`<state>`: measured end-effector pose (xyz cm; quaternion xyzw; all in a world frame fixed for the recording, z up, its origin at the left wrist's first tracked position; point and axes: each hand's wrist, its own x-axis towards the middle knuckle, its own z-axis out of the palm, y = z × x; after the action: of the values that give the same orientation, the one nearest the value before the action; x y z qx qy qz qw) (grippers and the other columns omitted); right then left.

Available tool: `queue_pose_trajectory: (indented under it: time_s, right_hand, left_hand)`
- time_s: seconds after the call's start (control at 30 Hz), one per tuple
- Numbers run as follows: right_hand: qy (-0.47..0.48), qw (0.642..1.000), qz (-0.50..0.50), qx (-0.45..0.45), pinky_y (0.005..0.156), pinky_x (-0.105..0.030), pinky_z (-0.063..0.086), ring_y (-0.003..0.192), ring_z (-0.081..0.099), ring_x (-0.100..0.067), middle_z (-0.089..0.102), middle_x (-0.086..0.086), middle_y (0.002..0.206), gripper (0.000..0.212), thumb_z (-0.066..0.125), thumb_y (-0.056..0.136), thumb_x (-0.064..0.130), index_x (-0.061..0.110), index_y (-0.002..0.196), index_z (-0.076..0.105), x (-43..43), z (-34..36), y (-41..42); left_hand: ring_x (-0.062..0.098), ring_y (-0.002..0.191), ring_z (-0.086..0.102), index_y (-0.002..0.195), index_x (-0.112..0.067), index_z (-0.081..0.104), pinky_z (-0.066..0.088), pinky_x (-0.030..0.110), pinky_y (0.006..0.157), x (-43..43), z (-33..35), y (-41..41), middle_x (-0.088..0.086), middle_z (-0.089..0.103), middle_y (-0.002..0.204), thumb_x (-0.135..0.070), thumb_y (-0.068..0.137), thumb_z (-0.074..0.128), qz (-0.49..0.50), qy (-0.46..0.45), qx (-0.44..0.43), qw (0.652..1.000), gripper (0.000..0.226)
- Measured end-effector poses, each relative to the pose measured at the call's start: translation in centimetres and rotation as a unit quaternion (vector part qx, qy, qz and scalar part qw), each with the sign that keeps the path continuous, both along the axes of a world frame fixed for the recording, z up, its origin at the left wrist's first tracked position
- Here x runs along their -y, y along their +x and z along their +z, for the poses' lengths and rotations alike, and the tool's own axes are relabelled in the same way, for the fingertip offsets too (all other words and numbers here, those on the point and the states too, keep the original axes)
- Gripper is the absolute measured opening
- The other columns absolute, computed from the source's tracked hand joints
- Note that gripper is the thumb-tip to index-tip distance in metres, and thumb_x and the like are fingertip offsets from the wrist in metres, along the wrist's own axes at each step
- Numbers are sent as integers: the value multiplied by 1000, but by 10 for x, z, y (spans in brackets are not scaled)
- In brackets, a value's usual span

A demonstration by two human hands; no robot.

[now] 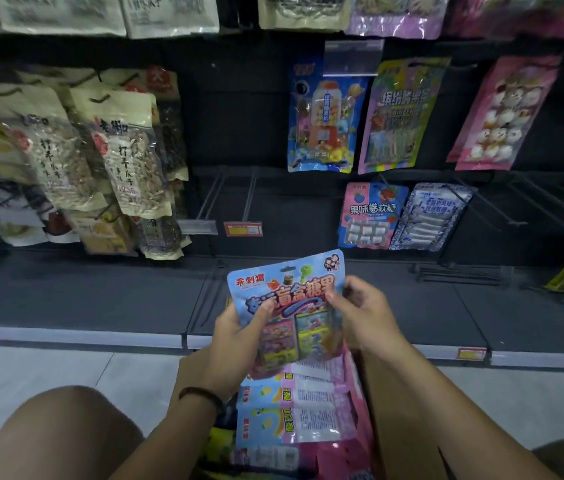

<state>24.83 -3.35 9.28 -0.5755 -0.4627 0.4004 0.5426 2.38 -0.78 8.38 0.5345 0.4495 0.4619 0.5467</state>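
A light blue glossy plastic candy packet (287, 296) with red and blue lettering is held upright in both hands, low in front of a dark grey store shelf (100, 299). The left hand (239, 336) is closed on the packet's lower left edge, with the thumb laid across the front and the fingers hidden behind, so this grip is holding the packet. The right hand (365, 313) is curled round the right edge with the thumb on the front, so that grip is holding the packet too. A dark beaded bracelet (200, 396) is worn on the left wrist. Just beneath the packet, a stack of flat blue, white and pink snack packets (308, 414) is seen between the person's bare knees. Behind and above, two thin metal peg hooks (249, 199) are fixed to the black back panel, and a red price tag (243, 229) is carried on the end of one. Cream paper bags of seeds (124, 150) are hung to the left, and a blue gumball-machine candy bag (325, 119) and a pink marshmallow bag (502, 112) to the right
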Motion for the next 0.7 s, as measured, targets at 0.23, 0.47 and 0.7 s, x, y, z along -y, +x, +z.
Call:
queue_pose_trajectory:
  time_s: [0.23, 0.47, 0.7]
  right_hand:
    - [53, 992, -110, 22, 83, -57, 63, 92, 78, -21, 79, -2, 98, 24, 76, 97, 16, 32, 114, 69, 6, 16, -9]
    - [138, 955, -94, 247, 97, -27, 51, 116, 56, 1, 48, 24, 128, 82, 81, 92, 29, 61, 153, 36, 23, 84, 15]
    - [185, 937, -174, 240, 85, 8, 34, 115, 39, 29, 44, 16, 132, 81, 84, 90, 25, 50, 154, 43, 23, 175, 62]
  left_hand:
    - [22, 114, 75, 127, -24, 71, 58, 53, 101, -11, 22, 12, -2, 79, 122, -32, 105, 64, -13, -9, 12, 1000, 25]
    - [15, 107, 77, 127, -30, 52, 62, 47, 93, -18, 94, 48, -8, 77, 117, -28, 99, 73, 17, 105, 33, 994, 35]
    - [8, 104, 73, 122, -31, 32, 64, 30, 83, -26, 192, 106, 5, 58, 125, -14, 97, 75, -9, 255, 15, 967, 52]
